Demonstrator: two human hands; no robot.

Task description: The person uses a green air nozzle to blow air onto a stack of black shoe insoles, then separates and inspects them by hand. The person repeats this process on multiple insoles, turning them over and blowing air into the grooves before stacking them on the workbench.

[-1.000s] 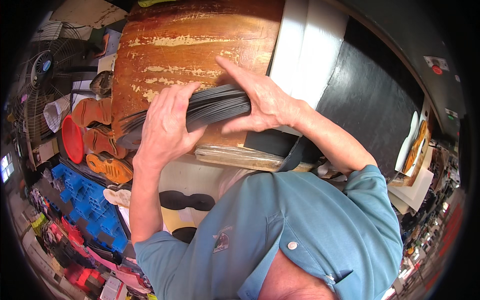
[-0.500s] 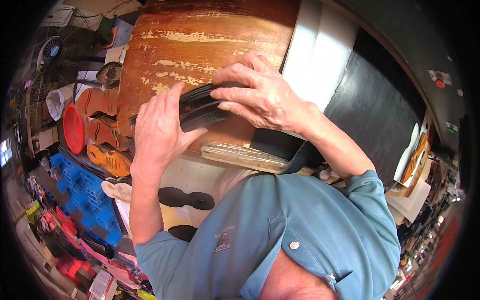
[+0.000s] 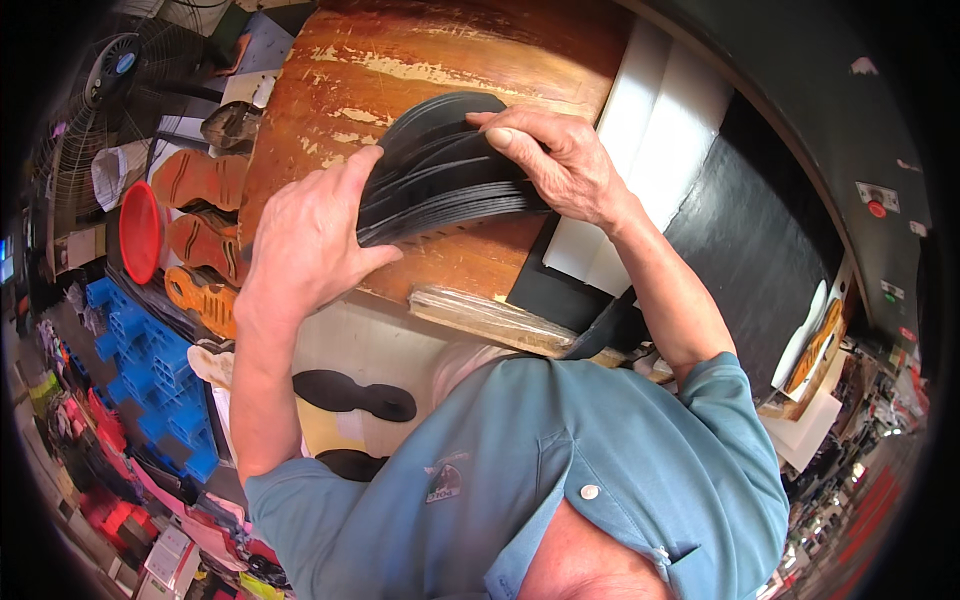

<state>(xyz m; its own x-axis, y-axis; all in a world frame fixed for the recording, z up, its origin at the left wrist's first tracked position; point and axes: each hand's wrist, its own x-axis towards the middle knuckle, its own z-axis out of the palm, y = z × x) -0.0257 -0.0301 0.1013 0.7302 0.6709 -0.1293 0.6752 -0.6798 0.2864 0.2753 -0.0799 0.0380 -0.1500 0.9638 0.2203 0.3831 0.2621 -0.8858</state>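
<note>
Under my hands is a big brown wooden table (image 3: 440, 60) with worn, pale streaks. Past my right fingers sits a white board (image 3: 655, 150), and a dark black sheet (image 3: 760, 250) lies farther out on that side. Down below my left arm are blue plastic crates (image 3: 150, 380). Out past my left hand, beside the table, I see orange shoe soles (image 3: 200, 180) and a round red dish (image 3: 140, 230) standing on its edge. Two black sole-shaped cutouts (image 3: 355, 395) lie on a pale sheet near my left elbow.

Between my two hands is a stack of thin black rubber soles (image 3: 440, 180). It sits just above the table top, a bit fanned out at the edges.

My left hand (image 3: 305, 240) is curled around the near end of the stack, with my thumb on top and my palm wrapped against the side. My right hand (image 3: 560, 160) presses down on the far end, and its fingers (image 3: 500, 135) are bent over the top edge of the soles. Both hands grip the stack tight.
</note>
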